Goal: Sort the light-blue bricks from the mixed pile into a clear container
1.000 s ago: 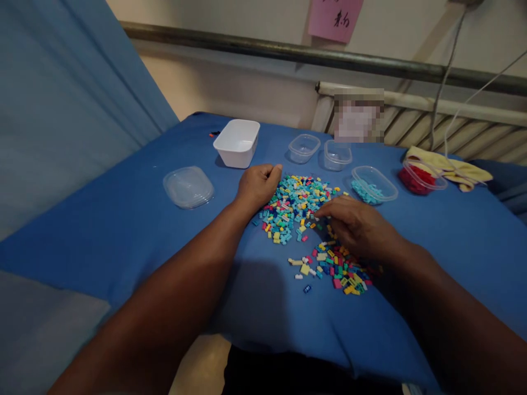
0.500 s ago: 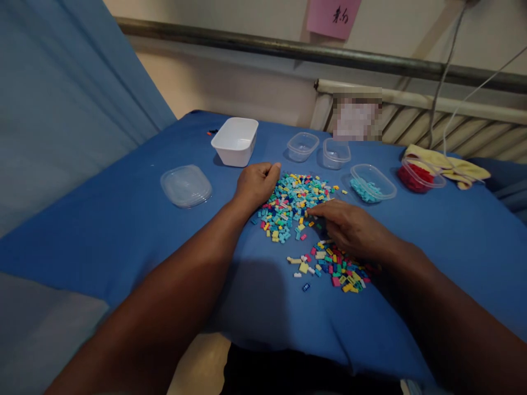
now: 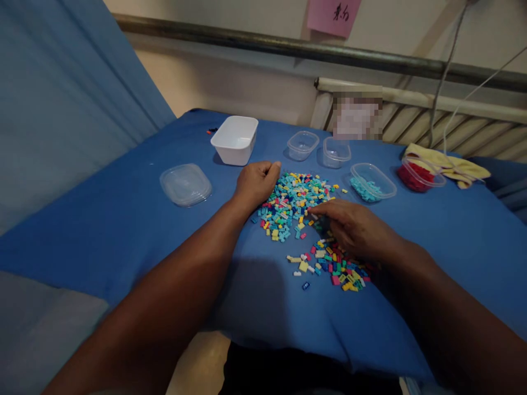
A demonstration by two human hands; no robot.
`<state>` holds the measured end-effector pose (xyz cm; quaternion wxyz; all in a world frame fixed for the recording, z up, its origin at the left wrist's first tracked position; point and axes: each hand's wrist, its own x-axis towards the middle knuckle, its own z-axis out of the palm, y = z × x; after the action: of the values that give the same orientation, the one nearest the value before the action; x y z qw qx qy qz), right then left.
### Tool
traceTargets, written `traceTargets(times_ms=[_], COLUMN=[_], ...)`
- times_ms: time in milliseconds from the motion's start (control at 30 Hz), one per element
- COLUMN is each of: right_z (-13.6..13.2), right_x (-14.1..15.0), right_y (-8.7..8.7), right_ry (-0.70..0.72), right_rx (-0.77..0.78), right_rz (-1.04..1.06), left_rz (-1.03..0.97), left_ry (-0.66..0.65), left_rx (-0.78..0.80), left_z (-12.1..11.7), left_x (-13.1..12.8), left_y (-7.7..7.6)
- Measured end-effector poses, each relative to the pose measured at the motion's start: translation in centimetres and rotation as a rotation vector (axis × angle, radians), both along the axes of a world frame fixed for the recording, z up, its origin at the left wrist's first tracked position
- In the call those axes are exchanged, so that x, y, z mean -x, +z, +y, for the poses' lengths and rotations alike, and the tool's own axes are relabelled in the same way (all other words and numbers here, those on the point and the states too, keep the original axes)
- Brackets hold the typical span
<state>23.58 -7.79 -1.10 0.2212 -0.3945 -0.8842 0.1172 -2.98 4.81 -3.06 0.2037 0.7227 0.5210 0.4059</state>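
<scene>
A pile of small toy building bricks (image 3: 302,192) in turquoise, yellow, pink, white and blue lies on the blue cloth. At its left edge rests my left hand (image 3: 257,184), fingers curled in and thumb along the top; anything inside the fist is hidden. My right hand (image 3: 356,227) reaches in from the right, index finger stretched out with its tip at the pile's lower right edge. Its other fingers bend loosely underneath, partly in shadow. Below that hand lies a second, smaller group of mixed bricks (image 3: 337,269), partly covered by it.
Behind the pile stand a white tub (image 3: 234,148) and two clear containers (image 3: 302,147). Further right, one clear container holds turquoise bricks (image 3: 365,189), another red pieces (image 3: 415,176). A yellow cloth (image 3: 448,164) lies behind. Clear lids (image 3: 186,185) are stacked at left.
My right hand has shifted very slightly, its index fingertip moving a little up and right at the pile's edge. My left hand stays in place.
</scene>
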Motion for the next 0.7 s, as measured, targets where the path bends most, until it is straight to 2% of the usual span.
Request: traceTargets(times_ms=[100, 233, 400, 600, 700], right_z=[0.0, 0.0, 0.1, -0.1, 0.0], right_x=[-0.7, -0.9, -0.4, -0.7, 0.0], right_y=[0.3, 0.7, 0.5, 0.7, 0.3], right_ry=[-0.019, -0.046, 0.036, -0.047, 0.039], right_rx=[0.020, 0.025, 0.032, 0.049, 0.004], right_rz=[-0.038, 0.038, 0.014, 0.024, 0.077], left_rz=[-0.017, -0.009, -0.003, -0.017, -0.012], left_ry=[-0.006, -0.014, 0.003, -0.009, -0.005], left_rx=[0.007, 0.002, 0.001, -0.003, -0.006], left_z=[-0.1, -0.2, 0.0, 0.0, 0.1], left_x=[0.0, 0.0, 0.0, 0.0, 0.0], left_y=[0.1, 0.2, 0.1, -0.1, -0.1])
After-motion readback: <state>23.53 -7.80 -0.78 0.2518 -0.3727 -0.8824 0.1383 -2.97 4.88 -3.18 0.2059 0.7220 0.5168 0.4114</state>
